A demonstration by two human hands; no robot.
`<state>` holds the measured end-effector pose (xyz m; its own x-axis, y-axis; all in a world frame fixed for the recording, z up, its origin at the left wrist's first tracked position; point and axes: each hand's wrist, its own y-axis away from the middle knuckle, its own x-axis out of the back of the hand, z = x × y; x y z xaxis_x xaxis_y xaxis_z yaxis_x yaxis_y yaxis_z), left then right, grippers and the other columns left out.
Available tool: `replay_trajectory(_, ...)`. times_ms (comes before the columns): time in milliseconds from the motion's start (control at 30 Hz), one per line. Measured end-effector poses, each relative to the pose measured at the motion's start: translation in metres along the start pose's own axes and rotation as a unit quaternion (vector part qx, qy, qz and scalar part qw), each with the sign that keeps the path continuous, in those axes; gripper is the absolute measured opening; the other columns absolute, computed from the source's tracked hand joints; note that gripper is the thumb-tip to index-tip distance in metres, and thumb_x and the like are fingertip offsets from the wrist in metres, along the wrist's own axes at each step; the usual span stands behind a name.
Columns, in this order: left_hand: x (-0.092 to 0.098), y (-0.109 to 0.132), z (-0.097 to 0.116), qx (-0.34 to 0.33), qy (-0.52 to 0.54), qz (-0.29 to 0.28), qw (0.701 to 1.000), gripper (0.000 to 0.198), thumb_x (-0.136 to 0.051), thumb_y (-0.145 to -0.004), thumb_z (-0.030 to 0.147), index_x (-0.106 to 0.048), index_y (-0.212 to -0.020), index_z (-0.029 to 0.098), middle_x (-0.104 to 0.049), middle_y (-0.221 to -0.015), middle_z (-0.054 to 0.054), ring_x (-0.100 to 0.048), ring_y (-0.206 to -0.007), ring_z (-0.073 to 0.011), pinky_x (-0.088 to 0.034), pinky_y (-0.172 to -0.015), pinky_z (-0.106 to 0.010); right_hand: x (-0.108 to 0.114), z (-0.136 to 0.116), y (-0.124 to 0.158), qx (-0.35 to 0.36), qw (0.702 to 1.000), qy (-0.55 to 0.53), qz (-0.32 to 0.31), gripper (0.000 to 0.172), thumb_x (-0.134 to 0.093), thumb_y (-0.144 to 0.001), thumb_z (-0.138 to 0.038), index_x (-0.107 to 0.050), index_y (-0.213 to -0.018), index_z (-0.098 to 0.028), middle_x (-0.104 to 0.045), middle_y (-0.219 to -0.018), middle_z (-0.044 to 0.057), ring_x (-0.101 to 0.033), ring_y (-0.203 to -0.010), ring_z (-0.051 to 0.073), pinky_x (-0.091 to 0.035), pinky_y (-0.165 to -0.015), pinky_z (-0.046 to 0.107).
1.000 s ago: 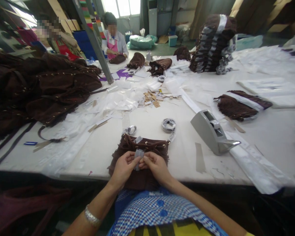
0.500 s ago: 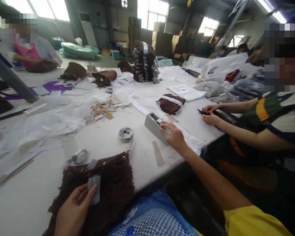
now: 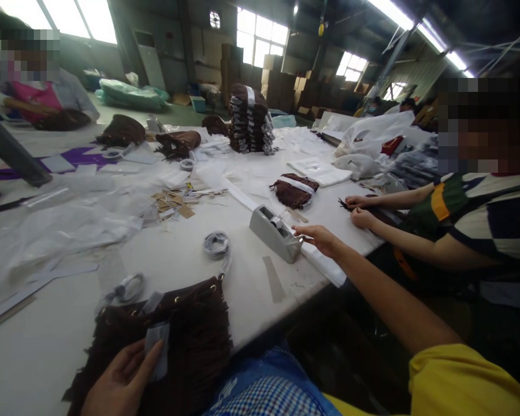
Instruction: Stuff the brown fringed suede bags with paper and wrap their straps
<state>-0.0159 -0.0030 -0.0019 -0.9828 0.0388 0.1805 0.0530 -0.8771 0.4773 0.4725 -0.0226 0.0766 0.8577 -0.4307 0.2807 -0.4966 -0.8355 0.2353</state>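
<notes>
A dark brown fringed bag (image 3: 195,323) with metal eyelets lies on the table at my front left. My left hand (image 3: 121,375) pinches a pale translucent wrapped tab (image 3: 158,349) on the front of this bag. Wrapped rings of strap lie beside the bag, one wrapped coil (image 3: 216,245) above its right corner. A grey tape dispenser (image 3: 274,234) stands to the right of the coil. At its cutting end is my right hand (image 3: 320,238), thumb and fingers closed on the end of the tape; the tape itself barely shows.
A brown wrapped bundle (image 3: 293,190) lies behind the dispenser. Beyond stands a tall stack of brown bags (image 3: 249,120). Tan tags (image 3: 173,203) and plastic sheets (image 3: 78,214) cover the table's left. A co-worker's hands (image 3: 359,211) work at the right; another person sits far left.
My right hand has moved from the top of the dispenser to its cutting end. My left hand keeps its pinch on the tab. The view has shifted slightly.
</notes>
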Motion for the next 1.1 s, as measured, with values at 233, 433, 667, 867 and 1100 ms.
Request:
replay_trajectory(233,0.003,-0.004,-0.006,0.022,0.006,-0.010,1.000,0.055,-0.082,-0.058,0.054,-0.068,-0.100,0.021,-0.075,-0.101,-0.006,-0.065,-0.110,-0.0338,-0.045,-0.105,-0.049,0.014,-0.019,0.030,0.014,0.997,-0.068,0.014,0.031,-0.081,-0.069,-0.041,-0.077,-0.088,-0.017,-0.068,-0.121,0.011,-0.060,-0.114,0.024,-0.050,-0.096,0.031)
replay_trajectory(433,0.003,-0.006,-0.009,0.031,-0.005,-0.024,0.999,0.055,-0.080,-0.061,0.055,-0.066,-0.104,0.023,-0.074,-0.104,-0.006,-0.064,-0.112,-0.0326,-0.042,-0.108,-0.049,0.018,0.010,0.050,-0.059,0.994,-0.089,0.012,0.033,-0.086,-0.066,-0.040,-0.076,-0.086,-0.015,-0.073,-0.093,0.011,-0.069,-0.081,0.019,-0.060,-0.075,0.030)
replay_trajectory(667,-0.001,0.001,-0.002,0.019,0.004,-0.015,1.000,0.055,-0.081,-0.061,0.053,-0.066,-0.104,0.022,-0.074,-0.107,-0.007,-0.064,-0.113,-0.0319,-0.042,-0.108,-0.049,0.001,0.041,0.045,-0.052,0.990,-0.082,0.099,0.037,-0.091,-0.057,-0.040,-0.072,-0.073,-0.013,-0.072,-0.073,0.009,-0.065,-0.059,0.015,-0.057,-0.056,0.025)
replay_trajectory(867,-0.003,0.003,-0.002,-0.003,0.009,-0.014,1.000,0.054,-0.082,-0.063,0.050,-0.067,-0.102,0.018,-0.074,-0.104,-0.009,-0.067,-0.105,-0.0313,-0.052,-0.098,-0.045,-0.040,0.033,0.073,-0.034,0.995,-0.078,0.057,0.044,-0.087,-0.060,-0.049,-0.073,-0.083,-0.015,-0.074,-0.083,0.009,-0.067,-0.067,0.014,-0.056,-0.064,0.025)
replay_trajectory(1100,-0.006,0.013,0.005,-0.059,0.050,-0.047,0.996,0.048,-0.078,-0.071,0.047,-0.065,-0.102,0.013,-0.074,-0.101,-0.012,-0.070,-0.097,-0.0272,-0.058,-0.082,-0.033,-0.159,-0.011,0.121,0.039,0.976,-0.074,-0.199,0.034,-0.077,-0.076,-0.047,-0.073,-0.087,-0.015,-0.073,-0.081,0.007,-0.065,-0.068,0.014,-0.053,-0.066,0.026)
